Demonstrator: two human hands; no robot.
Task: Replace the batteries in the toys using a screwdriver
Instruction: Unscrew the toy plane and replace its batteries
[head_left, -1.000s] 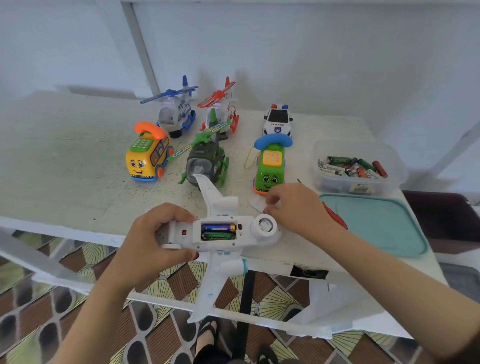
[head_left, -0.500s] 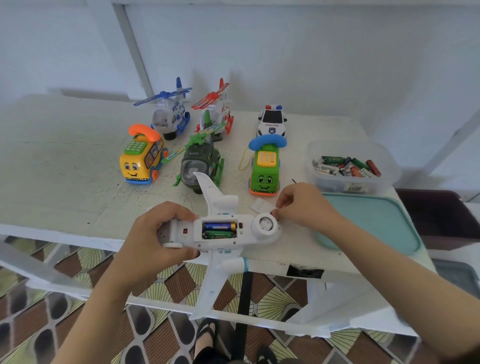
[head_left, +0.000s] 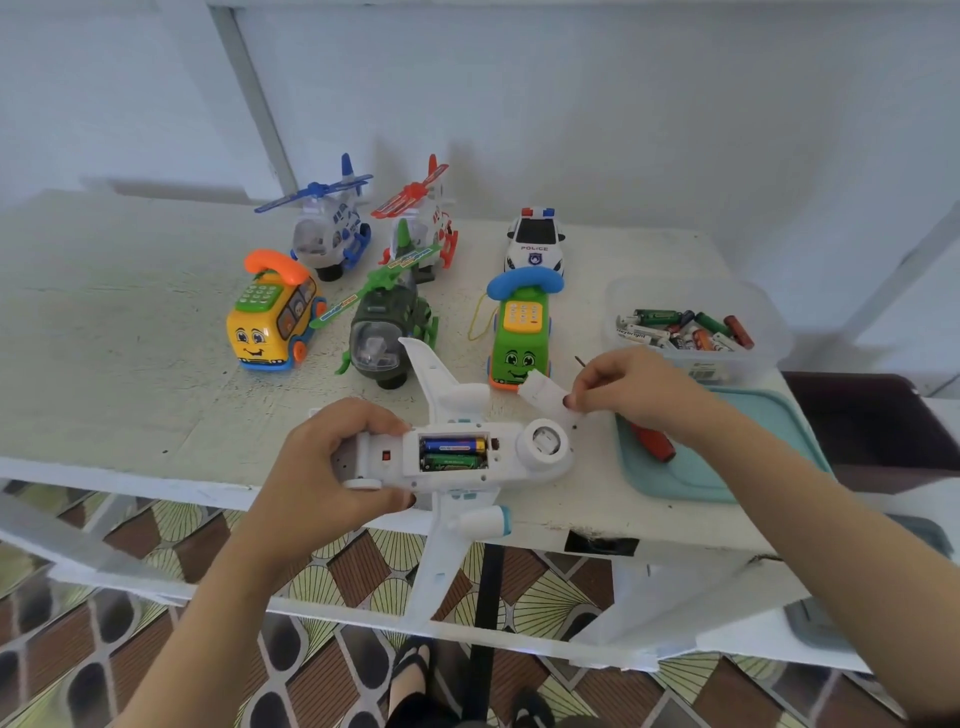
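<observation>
My left hand (head_left: 322, 467) grips one end of the white toy plane (head_left: 540, 452), belly up, at the near edge of the table (head_left: 130, 364); one wing sticks out over the tiled floor (head_left: 358, 569). Two batteries (head_left: 452, 453) sit in its open slot. My right hand (head_left: 628, 389) pinches the white cover (head_left: 543, 392) just above the plane. The red screwdriver (head_left: 655, 448) lies on the teal lid (head_left: 691, 478) under my wrist. The tabletop runs wide to my left.

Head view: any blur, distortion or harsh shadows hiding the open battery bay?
Head view: soft, even light, with a faint shadow behind the red helicopter; wide-angle bending along the table edge; mild softness, yet the two batteries in the white plane read clearly; the right hand and the cover it pinches are slightly blurred.
</observation>
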